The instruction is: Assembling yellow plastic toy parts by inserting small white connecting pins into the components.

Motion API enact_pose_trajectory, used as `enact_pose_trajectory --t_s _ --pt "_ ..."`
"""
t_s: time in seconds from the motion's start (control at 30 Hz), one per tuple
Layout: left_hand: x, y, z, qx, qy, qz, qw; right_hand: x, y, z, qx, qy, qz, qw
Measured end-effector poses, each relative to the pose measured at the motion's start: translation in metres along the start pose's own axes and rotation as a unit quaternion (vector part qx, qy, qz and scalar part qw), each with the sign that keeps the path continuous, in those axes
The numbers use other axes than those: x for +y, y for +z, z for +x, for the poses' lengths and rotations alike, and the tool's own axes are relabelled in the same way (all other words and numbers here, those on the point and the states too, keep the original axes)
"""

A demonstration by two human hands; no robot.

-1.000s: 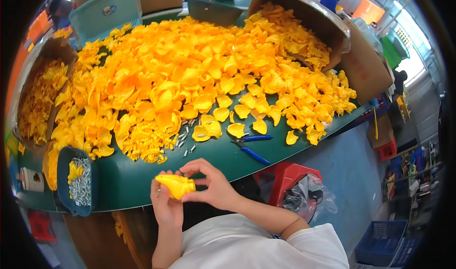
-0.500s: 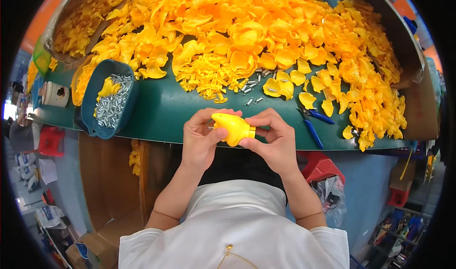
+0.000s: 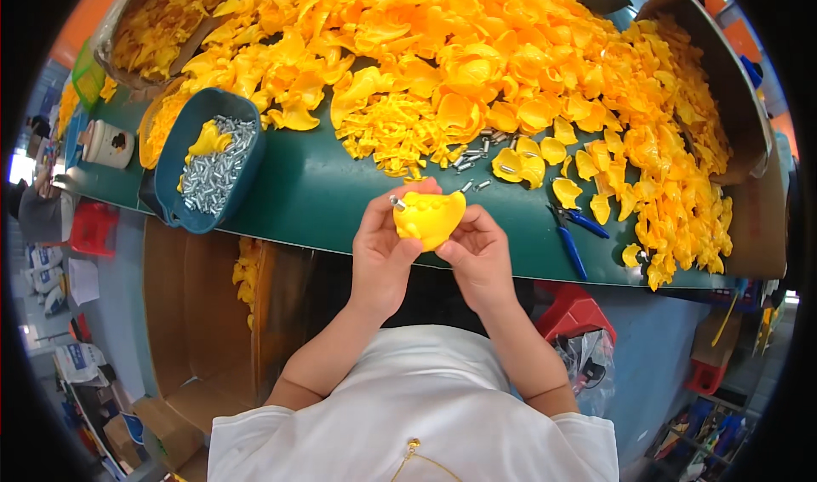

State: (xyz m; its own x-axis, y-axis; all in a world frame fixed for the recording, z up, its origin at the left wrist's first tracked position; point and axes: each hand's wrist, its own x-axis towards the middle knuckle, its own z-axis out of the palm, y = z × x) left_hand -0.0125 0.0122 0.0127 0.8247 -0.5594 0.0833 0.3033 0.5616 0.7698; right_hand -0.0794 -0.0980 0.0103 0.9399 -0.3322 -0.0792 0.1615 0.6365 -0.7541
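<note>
Between my two hands, just over the table's front edge, is a rounded yellow plastic part (image 3: 428, 221) with a pointed tip turned to the right. My left hand (image 3: 383, 248) grips its left side, thumb at the lower edge. A small silver metal pin (image 3: 397, 202) shows at the part's upper left, by the left fingertips. My right hand (image 3: 478, 252) holds the right side with its thumb and fingers. Beyond the hands lie several loose metal pins (image 3: 472, 154) and a curved yellow shell (image 3: 521, 165) with a pin in it.
A large heap of yellow plastic shells (image 3: 477, 48) covers the back of the green table (image 3: 298, 193). At left stands a dark blue bin (image 3: 252, 154) of metal pins. Blue-handled pliers (image 3: 572, 252) lie at right. A cardboard box wall (image 3: 757, 218) borders the right side.
The yellow part has been turned over between my hands, its tip now pointing right. A metal pin now shows more clearly at its left. The view has shifted slightly.
</note>
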Motion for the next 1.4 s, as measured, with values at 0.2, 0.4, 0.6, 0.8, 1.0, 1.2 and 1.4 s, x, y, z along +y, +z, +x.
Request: enact_pose_trajectory --t_s 0.2,0.4,0.6,0.8,1.0,1.2,1.4 --pt "0.021 -0.004 -0.003 -0.074 0.054 0.155 0.984 -0.031 0.006 0.012 -0.115 -0.166 -0.314 0.928" --pt "0.029 -0.003 -0.004 -0.096 0.092 0.236 0.963 -0.029 0.008 0.008 -0.093 -0.177 -0.284 0.938" --pt "0.025 -0.005 -0.006 -0.087 0.116 0.241 0.960 -0.021 0.002 0.007 -0.084 -0.127 -0.217 0.964" --pt "0.022 0.003 -0.006 0.001 0.081 0.172 0.982 0.000 0.000 0.010 -0.074 -0.070 0.060 0.993" --pt "0.040 -0.016 -0.011 -0.073 0.101 0.446 0.886 -0.017 0.001 0.014 -0.158 -0.101 -0.208 0.960" --pt "0.044 -0.013 -0.011 -0.074 0.122 0.433 0.890 -0.001 -0.005 0.016 -0.159 -0.031 -0.035 0.986" --pt "0.049 -0.017 -0.014 -0.070 0.157 0.465 0.869 0.010 -0.003 0.014 -0.143 -0.041 -0.038 0.988"
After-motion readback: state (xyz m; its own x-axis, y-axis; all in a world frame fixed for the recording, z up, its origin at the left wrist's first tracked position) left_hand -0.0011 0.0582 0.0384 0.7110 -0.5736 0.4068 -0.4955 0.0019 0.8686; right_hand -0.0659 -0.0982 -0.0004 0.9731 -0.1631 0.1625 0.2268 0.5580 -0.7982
